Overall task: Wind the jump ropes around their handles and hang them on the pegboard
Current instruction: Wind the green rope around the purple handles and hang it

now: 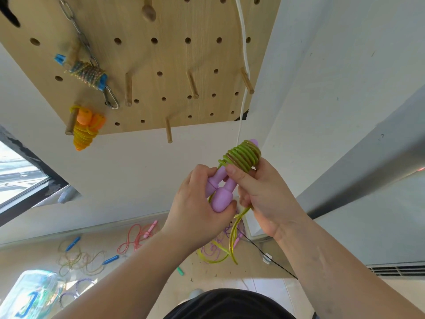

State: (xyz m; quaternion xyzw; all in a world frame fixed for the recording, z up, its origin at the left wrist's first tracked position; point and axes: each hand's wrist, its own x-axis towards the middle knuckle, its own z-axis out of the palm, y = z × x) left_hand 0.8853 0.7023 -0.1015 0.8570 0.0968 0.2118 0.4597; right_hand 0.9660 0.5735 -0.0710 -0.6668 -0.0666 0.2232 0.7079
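Observation:
Two purple handles (222, 192) lie side by side between my hands below the wooden pegboard (161, 56). Yellow-green rope (243, 156) is coiled tightly around their upper ends. My left hand (195, 203) grips the handles' lower ends. My right hand (259, 194) holds the coiled part, thumb pressed on the lowest turns. A loose tail of the rope (233, 236) hangs down from under my right hand. A blue-handled wound rope (88, 74) and an orange-handled wound rope (86, 127) hang on pegs at the board's left.
Several bare wooden pegs (192, 85) stick out of the board. A white cord (243, 54) runs down its right side. On the floor lie loose ropes with pink (138, 236) and blue handles (110, 259), plus a thin black cable (271, 261).

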